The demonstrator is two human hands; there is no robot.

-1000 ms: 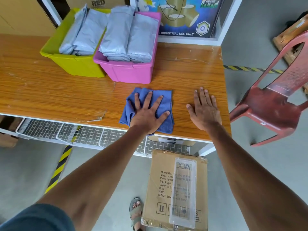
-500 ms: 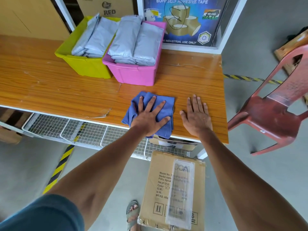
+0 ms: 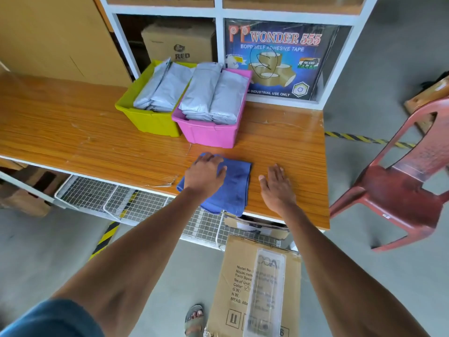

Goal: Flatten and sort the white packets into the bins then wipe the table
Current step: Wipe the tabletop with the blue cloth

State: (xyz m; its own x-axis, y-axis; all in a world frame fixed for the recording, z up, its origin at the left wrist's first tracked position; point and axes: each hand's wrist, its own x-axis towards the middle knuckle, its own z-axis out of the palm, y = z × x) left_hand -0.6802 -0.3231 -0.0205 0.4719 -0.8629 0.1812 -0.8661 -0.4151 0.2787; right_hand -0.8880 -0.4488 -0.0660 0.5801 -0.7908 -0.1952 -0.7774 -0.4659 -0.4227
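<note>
A folded blue cloth [image 3: 234, 188] lies on the wooden table [image 3: 73, 132] near its front edge. My left hand [image 3: 204, 176] rests on the cloth's left part, fingers bent down over its far edge and thumb out to the right. Flat on the bare wood just right of the cloth is my right hand [image 3: 277, 188], holding nothing. Behind the cloth stand a yellow-green bin [image 3: 148, 120] and a pink bin [image 3: 209, 135], side by side. Each holds stacked white packets [image 3: 213, 96].
A white shelf unit with a tape poster [image 3: 277, 59] and cardboard boxes stands behind the table. A red plastic chair [image 3: 398, 188] is off the table's right end. A cardboard box [image 3: 252, 288] and wire racks [image 3: 104, 198] sit below the front edge.
My left hand's fingers went from spread flat to bent over the cloth. The cloth has slid toward the front edge and overhangs it. The right hand stays flat on the wood. The view tilted up.
</note>
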